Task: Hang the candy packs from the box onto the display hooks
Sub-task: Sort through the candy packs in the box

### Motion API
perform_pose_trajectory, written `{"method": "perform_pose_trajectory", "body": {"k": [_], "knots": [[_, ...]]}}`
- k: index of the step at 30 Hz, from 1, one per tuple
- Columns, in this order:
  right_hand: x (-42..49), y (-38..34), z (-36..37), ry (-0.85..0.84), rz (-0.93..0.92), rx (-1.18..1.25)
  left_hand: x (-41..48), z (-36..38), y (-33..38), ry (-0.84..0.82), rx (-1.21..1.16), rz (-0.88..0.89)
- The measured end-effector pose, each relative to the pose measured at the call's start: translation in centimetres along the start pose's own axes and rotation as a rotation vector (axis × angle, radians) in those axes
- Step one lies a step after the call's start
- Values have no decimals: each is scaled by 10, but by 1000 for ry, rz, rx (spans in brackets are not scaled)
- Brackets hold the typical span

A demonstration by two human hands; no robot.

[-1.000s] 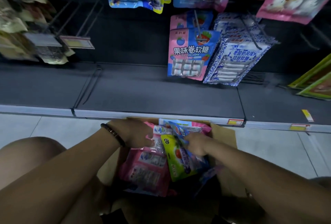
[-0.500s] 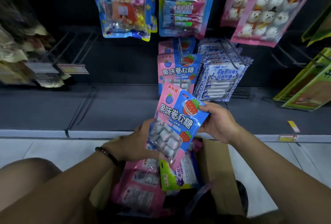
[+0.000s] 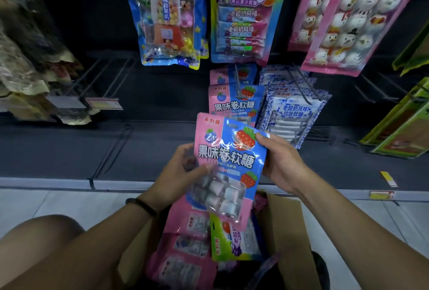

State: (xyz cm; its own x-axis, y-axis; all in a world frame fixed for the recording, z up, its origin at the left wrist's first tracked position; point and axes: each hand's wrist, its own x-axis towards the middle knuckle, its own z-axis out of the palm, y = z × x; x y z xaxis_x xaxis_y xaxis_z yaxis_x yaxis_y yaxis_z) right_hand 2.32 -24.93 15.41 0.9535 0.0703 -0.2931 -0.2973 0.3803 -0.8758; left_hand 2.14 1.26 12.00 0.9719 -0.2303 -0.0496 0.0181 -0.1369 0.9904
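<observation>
The pink-and-blue candy pack [image 3: 228, 164] is held upright above the cardboard box [image 3: 287, 231], in front of the dark shelf ledge [image 3: 69, 150] and just below the matching packs on the display hook [image 3: 238, 85]. The right hand [image 3: 282, 164] grips the pack's right edge near its top, thumb across the printed strawberry and fingers curled behind. The left hand [image 3: 178, 173] holds the left edge lower down, fingers closed on the film; their tips are blurred. The pack's top edge overlaps the bottom of the hung pink packs [image 3: 234, 104] in this view; whether they touch cannot be told. To its right, the blue-and-white packs [image 3: 294, 111] hang just beside, leaving a narrow gap. To the left, bare wire hooks [image 3: 102, 76] project over open ledge with ample free room. Larger bags hang on the row above, well apart from the held pack. More packs remain in the box [image 3: 185, 259], under the held pack's lower edge. Compared with half a second ago, the pack has come up and straightened from a tilt, and both hands sit higher, nearer the hook.
</observation>
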Motion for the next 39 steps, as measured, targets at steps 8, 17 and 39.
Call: {"method": "perform_pose_trajectory", "body": {"k": [8,17,39], "knots": [[19,-20,0,103,-148,-376,27,-9,40,-42,-18,-187],[54,-45,-15,214,-202,-655,100,-16,56,-95,346,-69],[104,-49,-2,494,-261,-545,164,20,43,153,-59,-126]]}}
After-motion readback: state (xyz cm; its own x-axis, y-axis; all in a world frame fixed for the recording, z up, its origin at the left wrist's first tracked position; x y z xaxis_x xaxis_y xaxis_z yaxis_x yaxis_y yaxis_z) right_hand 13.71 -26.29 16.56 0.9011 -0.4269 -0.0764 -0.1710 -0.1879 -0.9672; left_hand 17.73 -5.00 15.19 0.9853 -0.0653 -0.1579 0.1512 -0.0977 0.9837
